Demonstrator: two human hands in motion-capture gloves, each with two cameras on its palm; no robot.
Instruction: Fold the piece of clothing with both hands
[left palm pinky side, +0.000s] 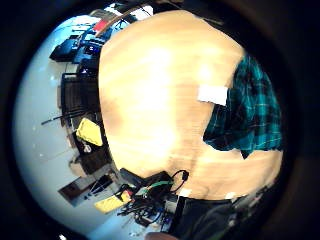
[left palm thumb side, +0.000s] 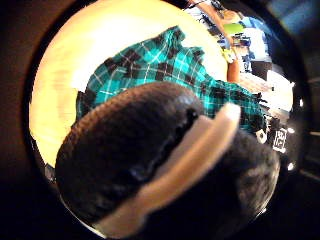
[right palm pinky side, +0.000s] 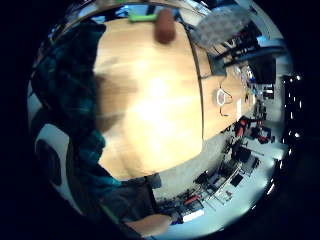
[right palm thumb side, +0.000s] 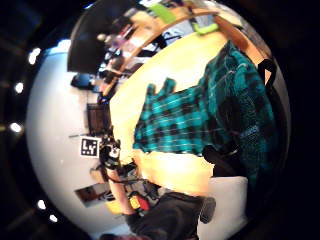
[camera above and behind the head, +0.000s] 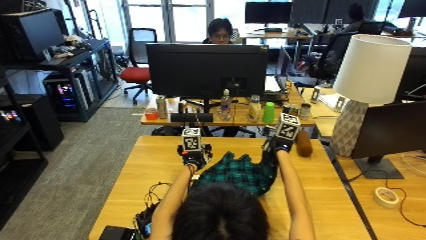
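A green and black plaid shirt (camera above and behind the head: 236, 172) lies crumpled on the wooden table (camera above and behind the head: 153, 155) in front of the person. My right hand (camera above and behind the head: 275, 146) grips the shirt's far right part and holds it up off the table; the cloth (right palm thumb side: 235, 100) climbs toward that palm. My left hand (camera above and behind the head: 194, 159) is at the shirt's far left edge, its curled fingers (left palm thumb side: 150, 150) filling the thumb side view with the shirt (left palm thumb side: 160, 65) running behind them. The left little finger side view shows the shirt (left palm pinky side: 250, 110) with a white label (left palm pinky side: 212, 94) on bare wood.
A brown cylinder (camera above and behind the head: 303, 143) lies on the table just right of my right hand. Cables (camera above and behind the head: 156, 192) sit near the table's front left. A lamp (camera above and behind the head: 366, 95) and a tape roll (camera above and behind the head: 386, 196) stand on the desk to the right, a monitor (camera above and behind the head: 206, 70) beyond the far edge.
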